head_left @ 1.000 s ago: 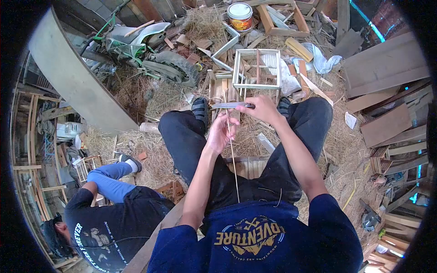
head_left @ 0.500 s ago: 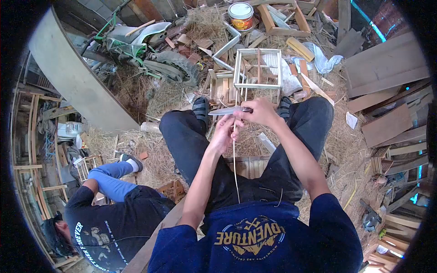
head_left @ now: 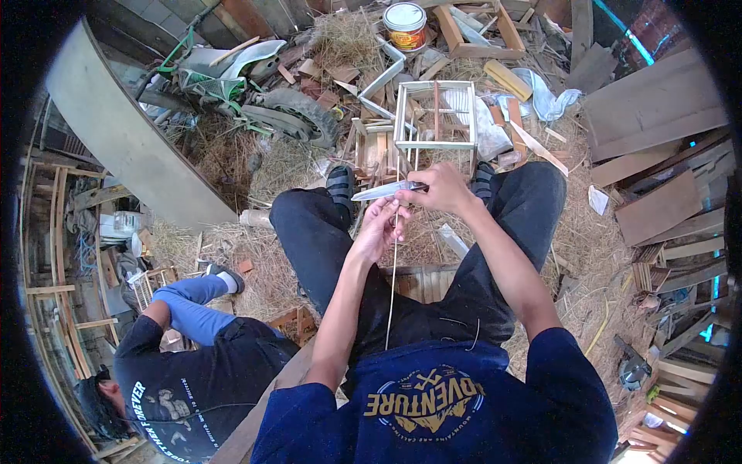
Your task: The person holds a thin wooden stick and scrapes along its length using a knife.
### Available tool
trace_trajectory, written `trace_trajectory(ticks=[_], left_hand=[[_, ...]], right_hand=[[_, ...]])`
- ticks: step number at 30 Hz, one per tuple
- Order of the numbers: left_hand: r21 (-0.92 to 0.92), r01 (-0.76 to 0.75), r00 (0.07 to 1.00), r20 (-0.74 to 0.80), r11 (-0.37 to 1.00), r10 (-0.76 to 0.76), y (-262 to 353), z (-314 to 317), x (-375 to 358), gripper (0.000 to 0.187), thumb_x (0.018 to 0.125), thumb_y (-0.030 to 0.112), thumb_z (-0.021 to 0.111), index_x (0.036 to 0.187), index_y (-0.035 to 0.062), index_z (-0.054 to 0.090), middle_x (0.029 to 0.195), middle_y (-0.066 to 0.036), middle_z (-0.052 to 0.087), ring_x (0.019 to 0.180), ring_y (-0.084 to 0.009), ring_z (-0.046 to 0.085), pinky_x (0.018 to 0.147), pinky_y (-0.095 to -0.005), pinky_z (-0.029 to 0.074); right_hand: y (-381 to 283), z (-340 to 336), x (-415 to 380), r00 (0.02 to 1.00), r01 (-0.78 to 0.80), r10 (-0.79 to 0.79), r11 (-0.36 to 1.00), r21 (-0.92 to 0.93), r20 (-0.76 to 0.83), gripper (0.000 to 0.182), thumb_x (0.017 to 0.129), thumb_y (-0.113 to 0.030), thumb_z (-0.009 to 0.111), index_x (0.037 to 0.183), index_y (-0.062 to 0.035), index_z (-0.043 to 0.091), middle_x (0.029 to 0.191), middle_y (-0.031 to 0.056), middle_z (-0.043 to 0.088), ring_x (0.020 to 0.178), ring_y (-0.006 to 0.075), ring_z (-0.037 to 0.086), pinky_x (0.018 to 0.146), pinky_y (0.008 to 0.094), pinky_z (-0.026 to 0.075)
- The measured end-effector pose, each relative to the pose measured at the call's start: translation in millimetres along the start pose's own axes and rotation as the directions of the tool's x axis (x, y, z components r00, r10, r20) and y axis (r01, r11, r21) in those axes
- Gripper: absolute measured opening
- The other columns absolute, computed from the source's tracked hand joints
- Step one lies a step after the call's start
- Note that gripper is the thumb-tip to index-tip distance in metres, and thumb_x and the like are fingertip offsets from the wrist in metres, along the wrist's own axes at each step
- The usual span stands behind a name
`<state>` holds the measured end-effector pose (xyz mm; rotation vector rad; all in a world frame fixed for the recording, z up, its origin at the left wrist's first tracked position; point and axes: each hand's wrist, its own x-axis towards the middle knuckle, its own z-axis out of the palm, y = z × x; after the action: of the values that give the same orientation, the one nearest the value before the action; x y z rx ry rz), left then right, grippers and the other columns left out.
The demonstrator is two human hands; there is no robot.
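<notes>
Left hand (head_left: 375, 232) is pinching thin stick (head_left: 392, 294), thumb and fingertips together on it; long axis is running from fingers back toward lap (head_left: 433, 329). Right hand (head_left: 444, 188), farther from stick, is clamping handle of knife (head_left: 380, 191), blade crossing stick just beyond left fingertips. Blade-to-stick contact: cannot tell. Pale frame (head_left: 437, 145) is sitting beyond both hands.

Straw-strewn floor (head_left: 589, 255) fills the middle; plank wall (head_left: 246, 17) at upper left; bluish light (head_left: 624, 32) through gaps, upper right.
</notes>
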<state>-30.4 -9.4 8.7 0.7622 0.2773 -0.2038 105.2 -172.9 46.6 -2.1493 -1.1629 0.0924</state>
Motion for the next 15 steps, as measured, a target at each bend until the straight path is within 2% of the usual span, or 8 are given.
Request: trace_trajectory(ticks=[2, 8, 15], left_hand=[[0.03, 0.021, 1.0, -0.003, 0.999, -0.021, 4.0, 4.4, -1.8, 0.021, 0.103, 0.025, 0.056, 0.113, 0.0067, 0.055, 0.084, -0.005, 0.066, 0.053, -0.0101, 0.056, 0.053, -0.0284, 0.056], [0.081, 0.015, 0.999, 0.03, 0.997, -0.017, 3.0, 4.5, -2.3, 0.021, 0.104, 0.027, 0.053, 0.113, 0.0081, 0.052, 0.076, -0.002, 0.057, 0.06, -0.0138, 0.058, 0.059, -0.0333, 0.056], [0.022, 0.089, 0.99, 0.112, 0.996, -0.091, 8.4, 7.4, -4.6, 0.021, 0.106, 0.03, 0.046, 0.113, 0.0105, 0.047, 0.072, -0.002, 0.048, 0.062, -0.0159, 0.055, 0.058, -0.0329, 0.052]], right_hand=[[2.5, 3.3, 0.0, 1.0, 0.006, -0.006, 1.0, 0.022, -0.005, 0.052, 0.084, -0.063, 0.065, 0.077, -0.0123, 0.074, 0.052, 0.0146, 0.058, 0.052, 0.0352, 0.062, 0.054, 0.0455, 0.049], [1.4, 6.1, 0.6, 1.0, 0.007, -0.007, 1.0, -0.015, 0.028, 0.053, 0.084, -0.063, 0.065, 0.074, -0.0112, 0.072, 0.051, 0.0166, 0.056, 0.052, 0.0373, 0.061, 0.055, 0.0458, 0.049], [2.6, 6.3, -0.1, 0.997, 0.066, -0.064, 0.997, 0.03, -0.046, 0.05, 0.081, -0.057, 0.074, 0.072, -0.0077, 0.069, 0.052, 0.0156, 0.055, 0.051, 0.0337, 0.059, 0.052, 0.0423, 0.044]])
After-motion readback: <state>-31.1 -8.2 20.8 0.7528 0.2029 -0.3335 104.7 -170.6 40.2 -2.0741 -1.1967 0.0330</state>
